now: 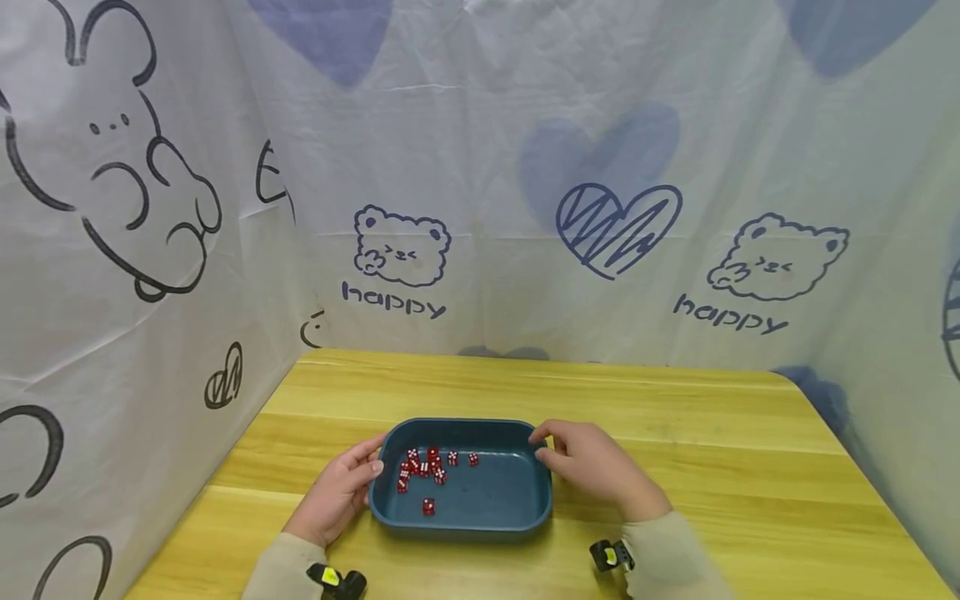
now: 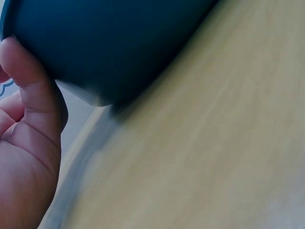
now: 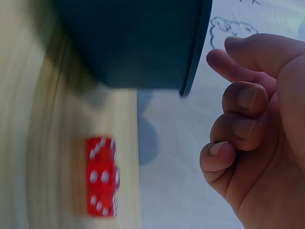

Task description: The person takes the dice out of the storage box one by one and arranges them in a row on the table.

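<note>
A dark teal rectangular tray point(image 1: 487, 521) is between both hands in the head view. Several red dice point(image 1: 429, 506) with white pips lie inside it, mostly clustered toward the left. My left hand point(image 1: 339, 492) grips the tray's left end; the left wrist view shows its thumb point(image 2: 28, 71) against the tray's side near the rim. At the right end is my right hand point(image 1: 596, 467), thumb and index finger near the rim. In the right wrist view, its other fingers point(image 3: 238, 126) are loosely curled and hold nothing, with a gap between hand and tray.
A row of red dice point(image 3: 101, 176) is on the table outside the tray in the right wrist view; the head view does not show it. The wood-grain table point(image 1: 720, 467) is bordered by white printed cloth point(image 1: 495, 250) at the back and sides.
</note>
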Demonstrator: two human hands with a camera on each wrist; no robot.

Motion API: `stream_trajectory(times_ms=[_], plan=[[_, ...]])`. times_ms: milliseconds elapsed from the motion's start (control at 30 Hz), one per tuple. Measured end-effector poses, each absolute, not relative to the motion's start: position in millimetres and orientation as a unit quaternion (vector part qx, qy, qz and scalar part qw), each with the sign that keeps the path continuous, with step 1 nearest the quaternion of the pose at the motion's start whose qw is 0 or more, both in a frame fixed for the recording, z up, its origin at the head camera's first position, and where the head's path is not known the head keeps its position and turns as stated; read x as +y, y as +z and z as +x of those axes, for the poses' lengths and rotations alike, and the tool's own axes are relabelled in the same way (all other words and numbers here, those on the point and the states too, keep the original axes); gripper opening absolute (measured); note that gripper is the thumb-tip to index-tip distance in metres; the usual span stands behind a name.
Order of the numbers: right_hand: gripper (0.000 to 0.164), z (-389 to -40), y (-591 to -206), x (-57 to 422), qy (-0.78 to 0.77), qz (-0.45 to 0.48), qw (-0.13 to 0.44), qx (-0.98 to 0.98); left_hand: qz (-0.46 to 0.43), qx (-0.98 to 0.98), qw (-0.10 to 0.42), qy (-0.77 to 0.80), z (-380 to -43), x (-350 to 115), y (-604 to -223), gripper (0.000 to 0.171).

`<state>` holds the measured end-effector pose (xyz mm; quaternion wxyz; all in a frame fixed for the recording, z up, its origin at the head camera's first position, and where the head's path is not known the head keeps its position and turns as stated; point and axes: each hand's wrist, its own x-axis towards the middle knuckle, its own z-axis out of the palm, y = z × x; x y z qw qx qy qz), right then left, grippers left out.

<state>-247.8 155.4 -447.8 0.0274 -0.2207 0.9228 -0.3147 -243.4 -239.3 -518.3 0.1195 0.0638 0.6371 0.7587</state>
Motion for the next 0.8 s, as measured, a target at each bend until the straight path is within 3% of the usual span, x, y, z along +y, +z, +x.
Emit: stream_trajectory(times_ms=[800], plan=[[0.023,-242.5,-447.5,78.0,-0.261,-0.297,0.06,0.916,0.074,0.637,0.127,0.757,-242.5,-239.3,-517.2,0.057]])
